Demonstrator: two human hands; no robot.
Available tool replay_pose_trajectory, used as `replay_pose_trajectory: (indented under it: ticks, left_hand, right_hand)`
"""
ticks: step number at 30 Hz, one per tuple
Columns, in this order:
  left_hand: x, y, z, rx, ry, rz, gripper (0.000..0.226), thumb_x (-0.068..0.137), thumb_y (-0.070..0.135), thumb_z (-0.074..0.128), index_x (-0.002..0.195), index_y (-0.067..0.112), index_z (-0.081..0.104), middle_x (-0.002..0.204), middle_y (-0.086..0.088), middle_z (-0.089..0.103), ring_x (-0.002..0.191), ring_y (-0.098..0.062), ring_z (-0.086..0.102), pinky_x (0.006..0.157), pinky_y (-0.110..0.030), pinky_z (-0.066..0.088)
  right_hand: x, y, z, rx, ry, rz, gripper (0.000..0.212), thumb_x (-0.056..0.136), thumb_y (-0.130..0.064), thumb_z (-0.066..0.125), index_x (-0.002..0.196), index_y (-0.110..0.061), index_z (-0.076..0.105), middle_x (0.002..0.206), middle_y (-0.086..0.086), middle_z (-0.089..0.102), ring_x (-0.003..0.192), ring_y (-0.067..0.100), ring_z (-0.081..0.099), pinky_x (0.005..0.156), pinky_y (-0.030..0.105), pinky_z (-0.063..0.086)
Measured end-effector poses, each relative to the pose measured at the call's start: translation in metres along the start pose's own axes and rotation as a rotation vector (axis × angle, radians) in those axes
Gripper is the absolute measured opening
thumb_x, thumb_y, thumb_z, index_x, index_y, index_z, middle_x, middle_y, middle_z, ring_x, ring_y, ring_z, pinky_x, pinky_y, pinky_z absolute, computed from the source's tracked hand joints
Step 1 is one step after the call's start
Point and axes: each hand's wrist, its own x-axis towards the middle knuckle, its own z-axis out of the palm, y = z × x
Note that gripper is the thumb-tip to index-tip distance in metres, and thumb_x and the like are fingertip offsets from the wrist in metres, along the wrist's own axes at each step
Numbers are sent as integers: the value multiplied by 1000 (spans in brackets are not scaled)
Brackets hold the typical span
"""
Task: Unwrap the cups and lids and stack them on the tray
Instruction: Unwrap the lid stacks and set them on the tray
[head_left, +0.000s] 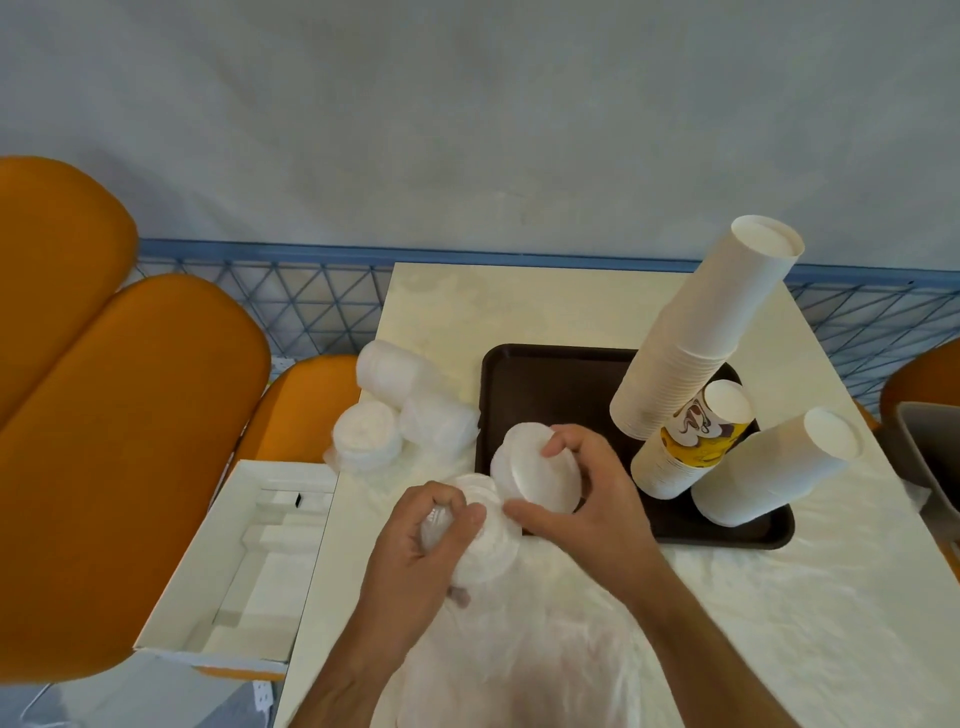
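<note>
A dark brown tray (550, 384) lies on the cream table. On its right side stand a tall leaning stack of white cups (696, 332), a shorter stack with a yellow printed cup (691, 441) and a third white stack (774, 467). My right hand (582, 493) grips a stack of white lids (535, 475) at the tray's front left edge. My left hand (421, 551) holds a second bunch of lids (485, 545) still in clear plastic wrap, just left of the first. The two lots touch.
Wrapped bundles of lids (395, 410) lie at the table's left edge. Loose clear plastic (519, 660) covers the near table. An open white box (254, 561) sits on an orange seat (114, 467) to the left. A grey bin (935, 457) stands at the right edge.
</note>
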Motion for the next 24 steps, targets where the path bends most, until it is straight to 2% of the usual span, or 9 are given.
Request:
replay_pose_trajectory:
  ticks: [2, 4, 7, 11, 14, 17, 21, 24]
  left_hand:
    - [3, -7, -9, 12, 47, -14, 12, 84, 19, 75, 82, 25, 65, 105, 6, 59, 95, -24, 59, 49, -36, 55]
    - [3, -10, -15, 21, 62, -27, 18, 85, 11, 74, 82, 26, 64, 109, 8, 58, 99, -24, 58, 49, -35, 55]
    - [4, -11, -21, -7, 64, -31, 16, 83, 17, 77, 83, 26, 65, 110, 7, 58, 103, -27, 57, 49, -34, 53]
    - [2, -11, -27, -42, 75, -45, 14, 72, 30, 72, 84, 25, 65, 110, 7, 58, 104, -30, 57, 49, -34, 52]
    - [0, -13, -30, -49, 79, -55, 13, 80, 22, 77, 86, 25, 65, 107, 10, 59, 104, -30, 58, 49, -35, 53]
    - [1, -15, -32, -23, 97, -57, 19, 87, 9, 72, 85, 26, 66, 102, 17, 59, 102, -26, 57, 49, -37, 54]
    - [2, -13, -31, -35, 85, -52, 22, 87, 7, 71, 83, 27, 65, 100, 20, 59, 101, -23, 57, 48, -37, 55]
    - [2, -13, -30, -36, 74, -58, 22, 87, 7, 71, 83, 28, 65, 99, 21, 59, 100, -22, 57, 48, -38, 55]
  right_hand:
    - [21, 19, 6, -111, 49, 49, 56, 67, -43, 91, 104, -40, 49, 126, -21, 46, 113, 3, 46, 95, 25, 45]
    - [41, 40, 16, -225, 40, 108, 56, 68, -42, 91, 105, -36, 50, 131, -15, 43, 114, 5, 43, 94, 21, 42]
    - [60, 72, 35, -323, -49, 142, 58, 69, -45, 90, 109, -34, 49, 138, -10, 37, 115, 7, 41, 91, 19, 40]
    - [68, 99, 52, -410, -88, 60, 57, 70, -46, 89, 109, -30, 50, 139, -7, 37, 116, 10, 44, 95, 21, 44]
    - [71, 110, 60, -461, -131, 69, 58, 69, -47, 90, 109, -30, 52, 141, -6, 39, 124, 18, 46, 101, 28, 46]
    - [72, 117, 64, -505, -173, 101, 59, 69, -48, 89, 112, -30, 53, 146, -7, 37, 129, 18, 42, 101, 26, 42]
    - [73, 120, 62, -541, -178, 95, 60, 70, -52, 87, 115, -31, 53, 146, -8, 38, 128, 18, 40, 102, 26, 40]
    - [77, 118, 61, -618, -187, 83, 62, 70, -56, 84, 117, -34, 51, 144, -9, 38, 126, 20, 42, 101, 30, 44]
